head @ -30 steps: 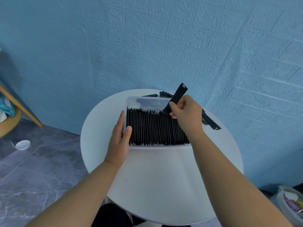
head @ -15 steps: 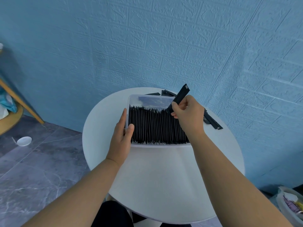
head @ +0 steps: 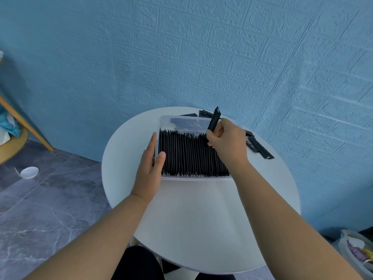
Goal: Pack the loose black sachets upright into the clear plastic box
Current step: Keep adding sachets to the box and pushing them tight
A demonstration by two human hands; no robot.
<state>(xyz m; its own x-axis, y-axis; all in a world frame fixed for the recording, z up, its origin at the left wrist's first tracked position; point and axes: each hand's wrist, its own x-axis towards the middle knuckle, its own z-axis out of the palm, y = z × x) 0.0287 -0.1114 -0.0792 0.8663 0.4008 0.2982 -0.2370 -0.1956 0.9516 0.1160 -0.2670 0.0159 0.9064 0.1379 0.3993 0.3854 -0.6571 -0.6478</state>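
A round white table (head: 201, 219) stands against a blue wall (head: 201, 57) embossed with a brick pattern, on a grey marbled tile floor (head: 40, 199). On the floor to the left lie a small white dish (head: 29, 171) and the slanted wooden leg (head: 24, 124) of some furniture. A clear bag (head: 357, 253) of mixed items sits at the lower right. The clear box (head: 187, 123) rests on the far half of the table, almost filled with a row of packed sachets (head: 191, 154) standing on edge, and only a narrow gap shows at its far side. More loose sachets (head: 260, 148) lie flat on the table just right of the box, partly hidden by the right hand (head: 228, 142), and a few more lie behind it. The left hand (head: 150, 164) grips the box's left wall, fingers straight along the outside and thumb over the rim against the row. The right hand pinches one sachet (head: 214, 120) by its lower end above the far right part of the row. Compared with a second ago, this sachet stands steeper, less tilted to the right, while the left hand keeps its place on the wall.
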